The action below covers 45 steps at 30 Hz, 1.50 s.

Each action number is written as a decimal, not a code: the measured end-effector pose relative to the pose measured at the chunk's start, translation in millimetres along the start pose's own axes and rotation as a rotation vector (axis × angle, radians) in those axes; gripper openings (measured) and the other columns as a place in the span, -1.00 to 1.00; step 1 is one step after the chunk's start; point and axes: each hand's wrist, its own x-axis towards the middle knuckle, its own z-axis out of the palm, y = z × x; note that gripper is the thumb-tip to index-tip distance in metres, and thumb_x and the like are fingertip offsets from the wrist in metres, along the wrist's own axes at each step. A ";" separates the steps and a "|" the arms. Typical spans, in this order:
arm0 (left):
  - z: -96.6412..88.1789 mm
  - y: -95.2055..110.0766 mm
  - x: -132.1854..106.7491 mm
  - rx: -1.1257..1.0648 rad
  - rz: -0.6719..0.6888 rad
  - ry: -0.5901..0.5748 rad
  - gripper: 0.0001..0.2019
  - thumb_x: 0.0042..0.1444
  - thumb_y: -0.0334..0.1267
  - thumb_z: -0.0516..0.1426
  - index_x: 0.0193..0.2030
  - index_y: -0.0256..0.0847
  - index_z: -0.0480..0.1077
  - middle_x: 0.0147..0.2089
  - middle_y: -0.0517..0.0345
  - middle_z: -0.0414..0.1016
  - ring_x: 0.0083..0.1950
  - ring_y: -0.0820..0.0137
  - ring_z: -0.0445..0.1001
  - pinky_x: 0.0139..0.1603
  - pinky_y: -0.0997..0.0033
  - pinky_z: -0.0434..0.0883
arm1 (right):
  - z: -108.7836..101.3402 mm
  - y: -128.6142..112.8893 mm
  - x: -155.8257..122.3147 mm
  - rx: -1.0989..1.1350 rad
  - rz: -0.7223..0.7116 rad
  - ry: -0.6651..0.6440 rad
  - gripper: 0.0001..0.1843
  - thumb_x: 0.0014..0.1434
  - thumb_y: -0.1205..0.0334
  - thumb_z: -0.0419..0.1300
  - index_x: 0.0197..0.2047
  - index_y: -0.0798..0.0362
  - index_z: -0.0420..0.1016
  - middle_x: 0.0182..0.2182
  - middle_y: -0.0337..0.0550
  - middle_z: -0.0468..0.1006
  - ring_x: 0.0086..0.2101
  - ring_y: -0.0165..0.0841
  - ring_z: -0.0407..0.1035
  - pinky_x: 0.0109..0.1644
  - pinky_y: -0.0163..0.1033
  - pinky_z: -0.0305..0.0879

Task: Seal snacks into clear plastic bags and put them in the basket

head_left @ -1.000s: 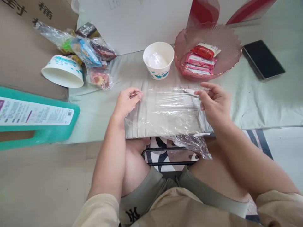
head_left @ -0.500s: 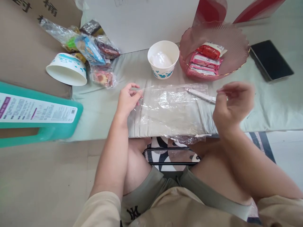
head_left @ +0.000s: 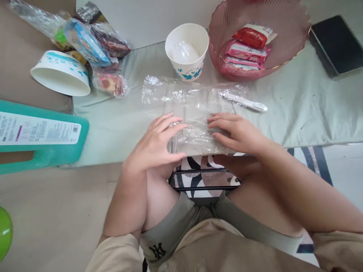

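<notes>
A clear plastic bag (head_left: 195, 102) lies spread on the cloth-covered table in front of me. Over its left part is my left hand (head_left: 160, 141), fingers apart and thumb stretched out. My right hand (head_left: 234, 132) rests at its right part with the fingers spread. Neither hand grips anything; whether the fingertips press on the plastic is hard to tell. A white utility knife (head_left: 244, 101) lies across the bag's upper right. Just behind the bag stands a white paper bowl (head_left: 187, 47) with blue leaf print, with something whitish and translucent inside.
A pink ribbed glass bowl (head_left: 292, 49) holds several wrapped snacks (head_left: 246, 53). To its right lies a black phone-like slab (head_left: 337, 45). At left are a tipped paper bowl (head_left: 61, 73), a heap of packaged snacks (head_left: 87, 43) and a green jug (head_left: 82, 139).
Both hands have come down and closer together over the bag, fingers now spread. The right hand has moved left, away from the knife. The view has shifted slightly closer to the table.
</notes>
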 end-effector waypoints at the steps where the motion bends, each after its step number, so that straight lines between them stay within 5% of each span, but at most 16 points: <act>1: 1.8 -1.5 1.0 0.028 -0.072 -0.035 -0.62 0.07 -0.21 0.27 0.07 -0.12 0.54 0.29 -0.06 0.52 0.41 -0.02 0.39 0.44 -0.08 0.31 | -0.9 0.5 -0.6 0.012 0.005 0.000 -0.72 0.31 0.19 0.14 0.00 -0.01 0.61 0.11 0.01 0.65 0.19 -0.08 0.49 0.30 0.15 0.41; 5: 1.1 -15.0 5.5 -0.025 -0.299 0.051 -0.82 0.15 -0.29 0.13 -0.25 -0.16 0.59 0.03 0.01 0.68 -0.02 0.22 0.64 0.10 0.19 0.54 | -9.5 -2.3 -4.7 0.043 -0.039 -0.045 -0.61 0.30 0.01 0.21 0.09 0.02 0.58 0.19 0.06 0.59 0.28 -0.01 0.41 0.38 0.23 0.30; 8: -3.0 -22.3 5.2 -0.175 -0.396 0.210 -0.85 0.12 -0.24 0.17 -0.29 -0.15 0.59 -0.20 0.08 0.71 -0.17 0.29 0.65 -0.09 0.32 0.56 | -17.2 -9.1 -8.9 0.066 -0.090 -0.158 -0.17 0.11 -0.21 0.39 0.34 0.01 0.39 0.34 0.10 0.45 0.43 0.15 0.13 0.47 0.41 0.04; 10: -3.2 -26.3 4.8 -0.267 -0.448 0.295 -0.85 0.10 -0.19 0.20 -0.28 -0.16 0.59 -0.28 0.09 0.69 -0.22 0.30 0.64 -0.17 0.35 0.55 | -19.1 -12.7 -10.4 0.064 -0.079 -0.219 -0.04 0.06 -0.19 0.43 0.43 -0.03 0.26 0.39 0.10 0.38 0.48 0.16 -0.01 0.49 0.45 -0.07; 16: 4.7 -34.0 13.0 -0.322 -0.484 0.414 -0.84 0.06 -0.20 0.22 -0.27 -0.20 0.58 -0.34 0.11 0.65 -0.28 0.36 0.62 -0.21 0.41 0.54 | -15.5 -9.0 -11.5 -0.087 -0.036 -0.217 -0.56 0.21 0.15 0.28 0.16 -0.06 0.52 0.42 0.00 0.33 0.50 0.17 -0.09 0.49 0.49 -0.11; 23: 2.1 -27.0 26.2 -0.592 -0.551 0.511 -0.90 0.02 -0.23 0.26 -0.36 -0.19 0.48 -0.50 0.23 0.55 -0.70 0.59 0.28 -0.68 0.55 0.27 | -10.0 -9.5 -22.1 -0.158 -0.030 -0.258 -0.14 0.11 0.22 0.35 0.46 -0.20 0.25 0.54 -0.01 0.04 0.51 0.22 -0.16 0.46 0.53 -0.08; 26: 1.8 -25.7 27.3 -0.678 -0.574 0.475 -0.90 0.04 -0.22 0.25 -0.37 -0.18 0.47 -0.45 0.20 0.59 -0.68 0.59 0.32 -0.67 0.53 0.28 | 2.1 -15.0 -13.7 -0.208 -0.058 -0.179 -0.34 0.17 0.20 0.32 0.35 -0.14 0.40 0.51 0.04 0.14 0.49 0.21 -0.04 0.46 0.49 -0.02; 30: 3.4 -28.1 26.2 -0.617 -0.559 0.437 -0.90 0.08 -0.22 0.24 -0.38 -0.18 0.48 -0.34 0.12 0.66 -0.48 0.48 0.53 -0.46 0.49 0.46 | 7.1 -20.0 -0.6 -0.136 -0.133 -0.041 -0.81 0.30 0.29 0.13 -0.14 -0.06 0.59 0.23 -0.03 0.54 0.39 0.04 0.23 0.44 0.35 0.12; 35: 2.2 -31.5 22.0 -0.518 -0.525 0.394 -0.85 -0.01 -0.18 0.31 -0.34 -0.19 0.52 -0.20 0.02 0.72 -0.22 0.32 0.64 -0.22 0.39 0.56 | -7.3 -14.6 -2.8 0.205 0.015 0.267 -0.90 0.31 0.20 0.14 -0.25 -0.07 0.47 -0.08 -0.11 0.68 0.00 -0.16 0.58 0.14 0.07 0.48; 40: 1.5 -28.2 19.7 -0.507 -0.468 0.285 -0.84 -0.05 -0.17 0.31 -0.43 -0.19 0.48 -0.29 0.04 0.70 -0.22 0.29 0.65 -0.21 0.34 0.56 | -11.2 -2.4 -1.0 0.558 0.283 0.695 -0.76 0.27 -0.01 0.25 -0.31 -0.09 0.35 -0.39 -0.28 0.62 -0.29 -0.30 0.59 -0.07 -0.07 0.55; 45: 5.4 -23.0 27.2 -0.694 -0.356 0.536 -0.71 0.04 0.00 0.30 -0.42 -0.13 0.36 -0.41 0.18 0.63 -0.25 0.31 0.67 -0.05 0.21 0.62 | -10.9 -2.0 6.6 0.640 0.399 0.795 -0.66 0.23 -0.09 0.31 -0.27 -0.09 0.29 -0.57 -0.42 0.49 -0.63 -0.45 0.37 -0.55 -0.32 0.33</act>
